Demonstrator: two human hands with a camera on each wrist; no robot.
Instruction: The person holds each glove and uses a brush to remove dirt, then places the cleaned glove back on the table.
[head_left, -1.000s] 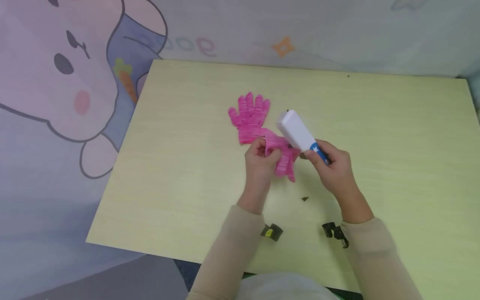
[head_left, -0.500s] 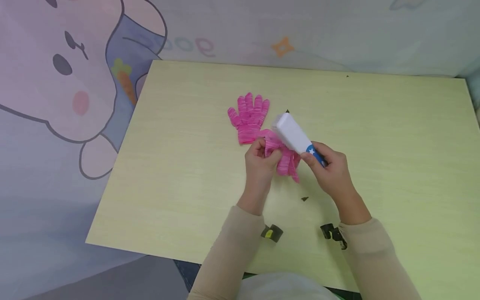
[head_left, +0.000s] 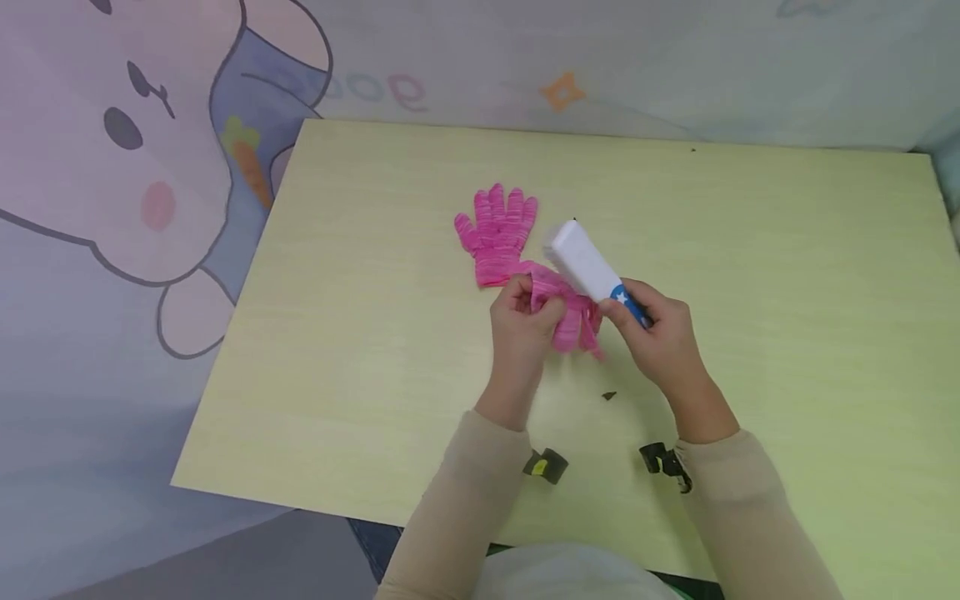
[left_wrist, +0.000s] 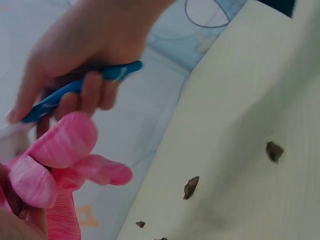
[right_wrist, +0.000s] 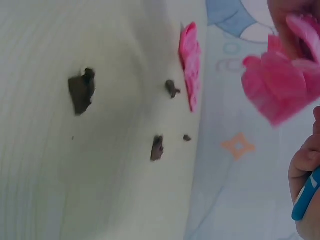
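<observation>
My left hand (head_left: 519, 354) pinches a pink striped knit glove (head_left: 572, 323), bunched up with its fingers hanging toward me. In my right hand (head_left: 663, 340) is the blue handle of what looks like a brush (head_left: 585, 260); its long white head slants up to the left and lies against or just over the held glove. In the left wrist view the handle (left_wrist: 55, 102) is wrapped by the right fingers. A second pink glove (head_left: 497, 237) lies flat on the table beyond my left hand, fingers spread and pointing away. The brush's working face is mostly hidden.
Several dark brown flakes (right_wrist: 82, 92) lie on the pale wooden table (head_left: 360, 333), one small flake (head_left: 609, 396) between my forearms. Black wrist devices (head_left: 549, 465) sit by both cuffs. A printed cloth (head_left: 480, 50) hangs behind the table's back edge.
The brush has shifted slightly left and down over the held glove, whose fingertips have swung a little to the right. My left hand stays almost still; the flat glove has not moved.
</observation>
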